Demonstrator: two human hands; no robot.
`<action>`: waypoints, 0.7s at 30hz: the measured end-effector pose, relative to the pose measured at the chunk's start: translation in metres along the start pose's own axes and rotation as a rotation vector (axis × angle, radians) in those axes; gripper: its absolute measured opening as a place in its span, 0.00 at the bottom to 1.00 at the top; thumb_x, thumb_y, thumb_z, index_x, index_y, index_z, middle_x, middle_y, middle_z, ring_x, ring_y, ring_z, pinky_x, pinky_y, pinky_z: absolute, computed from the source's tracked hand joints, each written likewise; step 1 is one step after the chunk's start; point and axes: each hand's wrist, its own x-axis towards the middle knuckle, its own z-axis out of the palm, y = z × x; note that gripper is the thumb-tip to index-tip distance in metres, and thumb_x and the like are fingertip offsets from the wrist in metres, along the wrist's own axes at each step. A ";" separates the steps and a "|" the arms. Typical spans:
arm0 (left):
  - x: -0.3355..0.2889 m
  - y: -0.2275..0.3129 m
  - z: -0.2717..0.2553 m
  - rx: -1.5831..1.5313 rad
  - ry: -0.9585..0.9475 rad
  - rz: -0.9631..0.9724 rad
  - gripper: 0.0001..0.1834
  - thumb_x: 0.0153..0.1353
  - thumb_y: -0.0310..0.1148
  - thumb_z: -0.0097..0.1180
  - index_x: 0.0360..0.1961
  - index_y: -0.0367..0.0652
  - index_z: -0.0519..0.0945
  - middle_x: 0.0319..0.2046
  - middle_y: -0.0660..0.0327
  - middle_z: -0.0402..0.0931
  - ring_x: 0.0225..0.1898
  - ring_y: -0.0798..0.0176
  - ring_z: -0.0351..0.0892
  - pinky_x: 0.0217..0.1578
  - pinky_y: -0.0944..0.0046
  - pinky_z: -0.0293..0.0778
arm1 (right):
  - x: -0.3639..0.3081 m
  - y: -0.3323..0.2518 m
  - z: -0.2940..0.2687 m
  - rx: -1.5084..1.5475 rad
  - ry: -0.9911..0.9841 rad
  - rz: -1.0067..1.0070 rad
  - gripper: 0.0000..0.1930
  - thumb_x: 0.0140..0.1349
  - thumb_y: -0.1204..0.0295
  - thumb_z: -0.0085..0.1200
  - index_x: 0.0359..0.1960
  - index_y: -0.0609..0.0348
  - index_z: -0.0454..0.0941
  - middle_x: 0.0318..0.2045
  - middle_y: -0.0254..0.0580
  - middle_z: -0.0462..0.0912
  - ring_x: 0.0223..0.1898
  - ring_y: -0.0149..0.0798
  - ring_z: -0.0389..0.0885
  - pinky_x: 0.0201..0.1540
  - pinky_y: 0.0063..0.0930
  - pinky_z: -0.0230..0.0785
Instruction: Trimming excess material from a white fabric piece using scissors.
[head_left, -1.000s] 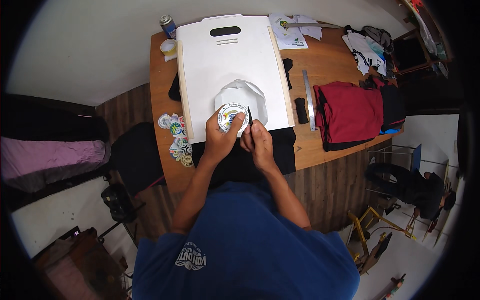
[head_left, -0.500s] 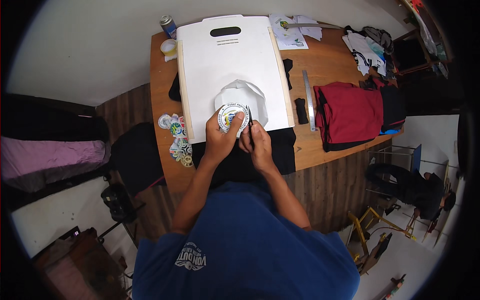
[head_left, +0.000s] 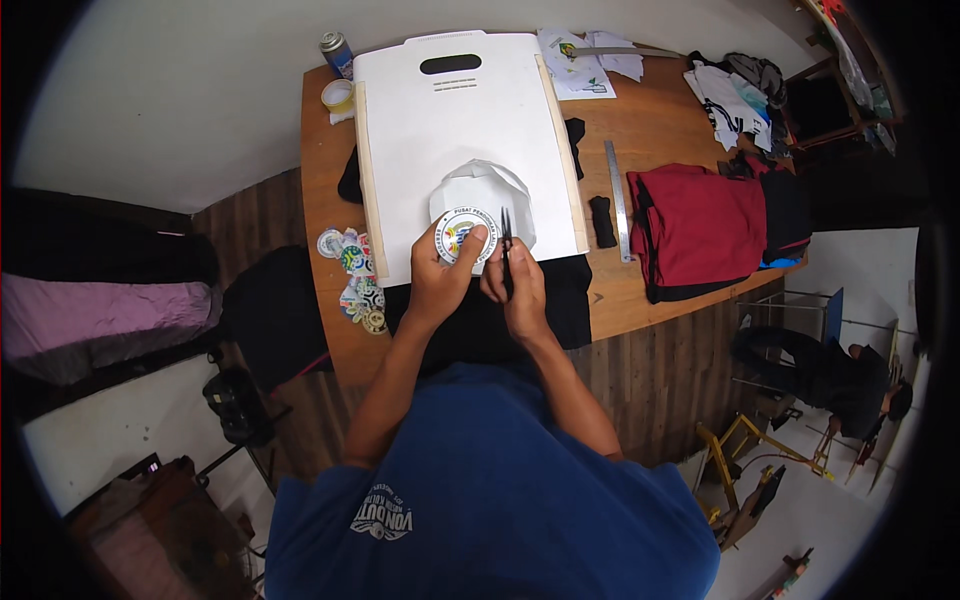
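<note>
My left hand [head_left: 440, 277] pinches a round white emblem [head_left: 459, 222] with a coloured centre and dark lettering round its rim, thumb on top. Just to its right, my right hand [head_left: 522, 295] is closed on small dark scissors [head_left: 507, 225]. Their narrow blades point away from me, slightly apart, beside the emblem's right edge. A crumpled, curved white trimming [head_left: 487, 182] lies behind the emblem on a large white board [head_left: 455, 130] with an oval slot. Several round cut emblems [head_left: 358, 268] are piled left of the board.
A spray can [head_left: 337, 52] and a tape roll [head_left: 338, 95] stand at the far left of the wooden table [head_left: 655, 120]. To the right lie a steel ruler [head_left: 617, 205], a small black item [head_left: 602, 221] and folded maroon cloth [head_left: 695, 225]. Another person [head_left: 840, 385] is at far right.
The scissors have swung upright and shifted slightly right, away from the emblem's edge. My right fingers have moved with them. My left hand and the emblem stay almost in place.
</note>
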 end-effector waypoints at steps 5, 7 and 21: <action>-0.003 0.002 -0.007 0.018 -0.056 -0.012 0.08 0.61 0.29 0.56 0.36 0.33 0.77 0.28 0.62 0.78 0.31 0.74 0.75 0.31 0.73 0.72 | 0.008 -0.008 0.001 0.110 0.043 -0.085 0.15 0.71 0.59 0.35 0.36 0.57 0.67 0.16 0.28 0.60 0.17 0.23 0.55 0.22 0.19 0.52; -0.003 0.000 -0.011 0.034 -0.114 -0.015 0.08 0.61 0.29 0.56 0.36 0.33 0.77 0.29 0.62 0.78 0.31 0.74 0.75 0.31 0.73 0.72 | 0.009 -0.017 0.002 -0.084 0.057 -0.030 0.11 0.70 0.62 0.41 0.35 0.56 0.67 0.17 0.25 0.59 0.18 0.21 0.55 0.23 0.18 0.52; -0.006 -0.001 -0.009 -0.071 0.011 0.032 0.09 0.63 0.30 0.54 0.38 0.32 0.77 0.31 0.61 0.79 0.33 0.73 0.75 0.35 0.73 0.71 | -0.006 0.003 0.019 -0.130 0.153 -0.089 0.05 0.66 0.71 0.49 0.36 0.60 0.69 0.18 0.24 0.65 0.18 0.16 0.60 0.19 0.13 0.50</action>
